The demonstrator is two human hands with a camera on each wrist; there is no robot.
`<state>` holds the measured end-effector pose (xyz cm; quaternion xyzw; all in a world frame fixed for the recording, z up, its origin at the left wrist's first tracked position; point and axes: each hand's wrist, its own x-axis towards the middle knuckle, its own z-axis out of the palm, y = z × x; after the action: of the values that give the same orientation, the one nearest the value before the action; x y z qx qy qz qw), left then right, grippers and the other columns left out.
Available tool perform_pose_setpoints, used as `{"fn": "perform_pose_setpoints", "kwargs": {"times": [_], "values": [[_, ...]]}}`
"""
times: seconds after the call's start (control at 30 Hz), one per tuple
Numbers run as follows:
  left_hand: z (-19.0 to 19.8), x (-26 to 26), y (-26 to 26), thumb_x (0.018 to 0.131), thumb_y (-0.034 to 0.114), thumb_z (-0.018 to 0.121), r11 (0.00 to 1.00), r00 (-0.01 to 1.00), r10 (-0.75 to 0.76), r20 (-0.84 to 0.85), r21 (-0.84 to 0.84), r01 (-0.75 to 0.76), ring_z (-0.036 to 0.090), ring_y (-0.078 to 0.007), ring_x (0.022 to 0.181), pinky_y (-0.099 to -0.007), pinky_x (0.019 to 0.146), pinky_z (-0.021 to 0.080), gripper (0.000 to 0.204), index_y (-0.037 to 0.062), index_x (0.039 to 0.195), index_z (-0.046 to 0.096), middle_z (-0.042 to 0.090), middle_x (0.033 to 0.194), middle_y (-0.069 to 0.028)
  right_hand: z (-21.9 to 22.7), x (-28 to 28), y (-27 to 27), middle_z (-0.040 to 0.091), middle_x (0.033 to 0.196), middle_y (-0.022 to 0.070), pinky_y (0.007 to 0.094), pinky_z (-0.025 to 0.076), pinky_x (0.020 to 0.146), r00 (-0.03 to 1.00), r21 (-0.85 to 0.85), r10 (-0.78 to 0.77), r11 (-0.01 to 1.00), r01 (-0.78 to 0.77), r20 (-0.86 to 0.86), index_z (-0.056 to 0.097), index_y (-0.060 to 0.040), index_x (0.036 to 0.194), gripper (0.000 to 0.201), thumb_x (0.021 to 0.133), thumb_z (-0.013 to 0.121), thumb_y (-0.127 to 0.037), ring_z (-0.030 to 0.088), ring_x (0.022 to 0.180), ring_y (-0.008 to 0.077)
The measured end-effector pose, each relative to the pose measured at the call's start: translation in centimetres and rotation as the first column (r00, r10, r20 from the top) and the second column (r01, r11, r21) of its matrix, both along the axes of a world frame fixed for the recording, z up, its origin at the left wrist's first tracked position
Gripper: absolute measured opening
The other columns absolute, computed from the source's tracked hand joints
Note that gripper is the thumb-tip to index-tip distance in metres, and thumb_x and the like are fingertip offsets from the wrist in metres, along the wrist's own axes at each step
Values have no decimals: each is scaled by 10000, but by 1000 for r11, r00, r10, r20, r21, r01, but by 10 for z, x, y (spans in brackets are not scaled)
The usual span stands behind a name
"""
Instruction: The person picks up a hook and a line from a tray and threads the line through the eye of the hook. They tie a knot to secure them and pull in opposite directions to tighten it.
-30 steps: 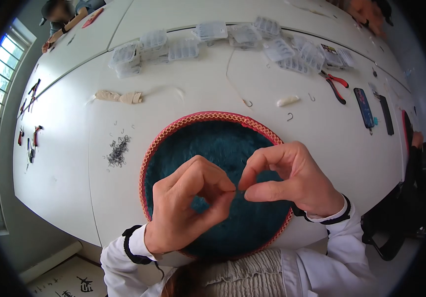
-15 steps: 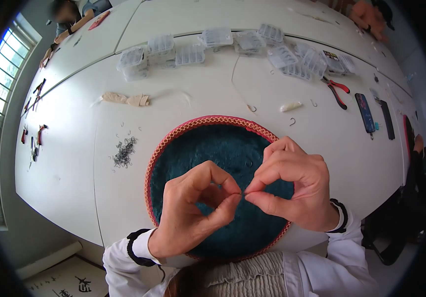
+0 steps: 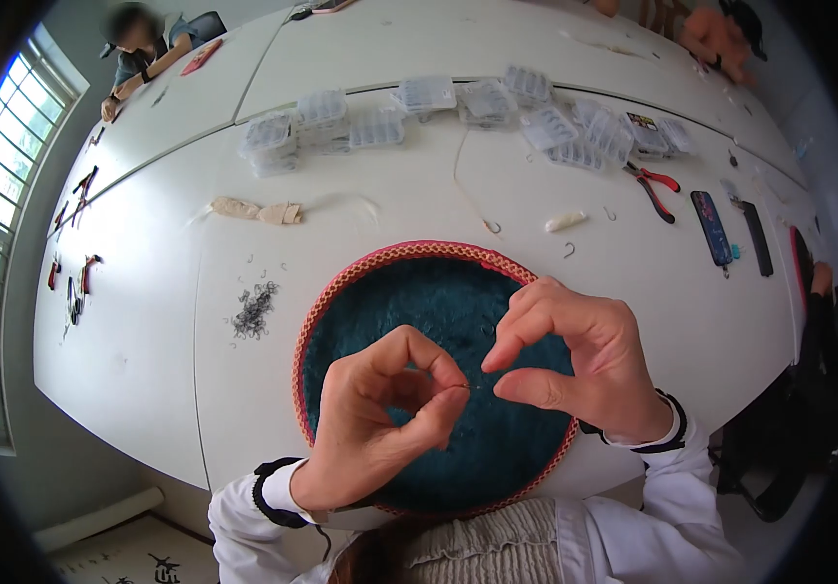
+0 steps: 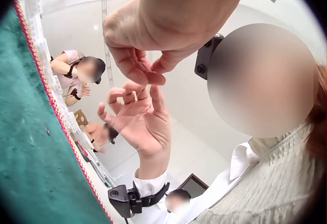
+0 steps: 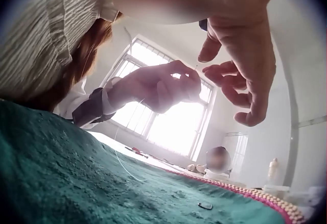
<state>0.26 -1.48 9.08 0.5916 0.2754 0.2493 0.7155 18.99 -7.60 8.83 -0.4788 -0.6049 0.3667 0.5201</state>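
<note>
"What does the head view count up to?"

"One round green mat (image 3: 370, 302), one heap of small hooks (image 3: 255, 313) too tangled to number, and at least three loose hooks (image 3: 569, 250) on the table (image 3: 127, 350) beyond the mat. To their right, one phone (image 3: 711, 230), with one pair of red-and-black pliers (image 3: 653, 191) near it. The clear boxes (image 3: 376, 127) overlap too much to count."

"And the two hands?"

"Both are above the mat. The left hand (image 3: 385, 414) pinches one thin piece (image 3: 474, 387) between thumb and forefinger; it is too small to identify, and its end points at the other hand. The right hand (image 3: 589, 365) is released, thumb and forefinger spread just beside that end."

"Does the left wrist view agree?"

"It does. The left hand bends down from the top, thumb and forefinger tips together; the right hand faces it, palm showing, fingers parted and loosely bent."

"And the right wrist view?"

"One small hook (image 5: 205, 205) lies on the mat. One pale thread (image 5: 117, 150) hangs below the left hand; where it begins is hard to tell. The right hand reaches down, thumb apart from its bent fingers."
</note>
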Motion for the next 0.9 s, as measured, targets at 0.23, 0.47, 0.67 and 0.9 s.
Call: {"fn": "perform_pose_setpoints", "kwargs": {"times": [0.23,0.47,0.67,0.9], "values": [[4,-4,-4,810,26,581,998,999,11,44,-65,-8,535,-49,550,-175,484,410,108,2,783,479,549,693,-17,19,-13,-20,569,760,-63,514,322,858,641,607,-504,791,72,580,675,-149,762,245,521,720,-134,483,718,142],[9,-5,-8,774,6,548,937,997,-31,76,-345,55,497,-93,441,-199,408,401,106,18,718,459,497,676,-39,9,-28,-25,558,732,-78,558,294,884,433,728,-661,685,16,613,684,-145,754,240,515,688,-122,479,719,130],[10,-7,-9,787,3,537,896,993,-59,100,-433,97,506,-92,444,-204,402,401,96,21,736,457,491,672,-32,6,-29,-23,563,715,-73,556,295,894,473,708,-634,705,29,612,688,-146,741,236,507,714,-135,486,714,145],[8,-7,-5,793,-6,529,903,994,-56,94,-420,91,513,-92,455,-208,408,404,96,19,744,451,491,667,-32,6,-27,-20,572,716,-72,540,298,903,513,644,-570,764,42,642,692,-147,741,219,522,697,-145,488,701,154]]}}
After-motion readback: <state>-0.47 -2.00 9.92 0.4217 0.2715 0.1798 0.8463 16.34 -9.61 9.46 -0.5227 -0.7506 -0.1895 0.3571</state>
